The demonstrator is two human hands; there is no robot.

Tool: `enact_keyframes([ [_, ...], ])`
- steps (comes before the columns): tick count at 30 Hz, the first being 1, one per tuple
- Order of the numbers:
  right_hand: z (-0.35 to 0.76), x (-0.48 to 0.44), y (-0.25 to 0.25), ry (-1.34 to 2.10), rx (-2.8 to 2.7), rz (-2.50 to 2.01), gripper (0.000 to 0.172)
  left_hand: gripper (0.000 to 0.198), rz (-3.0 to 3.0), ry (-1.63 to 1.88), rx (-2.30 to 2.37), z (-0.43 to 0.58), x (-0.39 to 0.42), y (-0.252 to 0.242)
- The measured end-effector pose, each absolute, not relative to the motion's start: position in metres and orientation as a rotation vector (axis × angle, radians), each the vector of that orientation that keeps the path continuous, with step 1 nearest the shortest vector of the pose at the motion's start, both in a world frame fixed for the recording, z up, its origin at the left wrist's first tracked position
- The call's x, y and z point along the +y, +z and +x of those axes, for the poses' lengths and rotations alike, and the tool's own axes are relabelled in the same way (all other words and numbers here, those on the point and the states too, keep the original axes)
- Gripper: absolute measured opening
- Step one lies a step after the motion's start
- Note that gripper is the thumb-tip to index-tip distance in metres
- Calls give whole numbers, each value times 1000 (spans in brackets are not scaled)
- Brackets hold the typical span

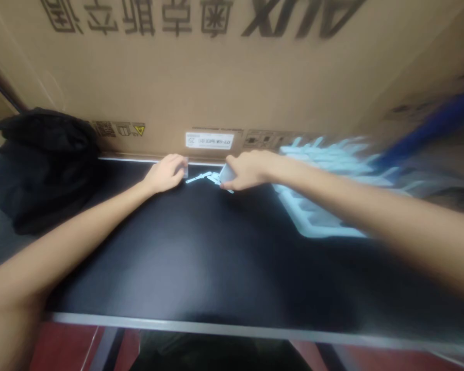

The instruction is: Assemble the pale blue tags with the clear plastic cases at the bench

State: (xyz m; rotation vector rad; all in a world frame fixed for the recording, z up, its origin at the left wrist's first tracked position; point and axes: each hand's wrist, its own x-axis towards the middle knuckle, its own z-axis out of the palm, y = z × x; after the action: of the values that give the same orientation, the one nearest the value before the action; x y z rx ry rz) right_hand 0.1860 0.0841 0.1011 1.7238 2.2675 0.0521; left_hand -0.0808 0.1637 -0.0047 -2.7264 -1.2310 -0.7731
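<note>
My left hand [165, 174] is near the table's far edge, its fingers curled on a small translucent flat piece [186, 168]. Opposite it, my right hand [249, 169] pinches a pale, flat-sided piece [227, 174], perhaps a small container; its exact kind does not show. Between both hands, several small light-blue plastic strips [199, 178] lie in a loose heap on the black tabletop. My right fingers hang just over the heap and hide part of it.
A large cardboard box [158, 87] stands like a wall behind the table [185, 257]. At the left sits a black bag [42, 170]. Light-blue plastic racks [307, 224], blurred, are stacked under my right forearm. A blue bar [433, 126] slants in at the right.
</note>
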Motion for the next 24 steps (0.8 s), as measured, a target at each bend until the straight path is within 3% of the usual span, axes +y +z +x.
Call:
enact_keyframes([
  [2, 188, 91, 90, -1, 2255, 1697, 82, 31, -2708, -755, -1264, -92, 161, -5],
  [9, 188, 117, 62, -65, 2323, 1582, 64, 44, -2665, -797, -1419, -119, 157, -6],
  [17, 168, 115, 89, 155, 2358, 1630, 77, 44, -2626, -765, -1407, -116, 155, -6],
  [24, 161, 110, 98, 391, 2303, 1502, 65, 46, -2649, -719, -1408, -116, 152, -3],
])
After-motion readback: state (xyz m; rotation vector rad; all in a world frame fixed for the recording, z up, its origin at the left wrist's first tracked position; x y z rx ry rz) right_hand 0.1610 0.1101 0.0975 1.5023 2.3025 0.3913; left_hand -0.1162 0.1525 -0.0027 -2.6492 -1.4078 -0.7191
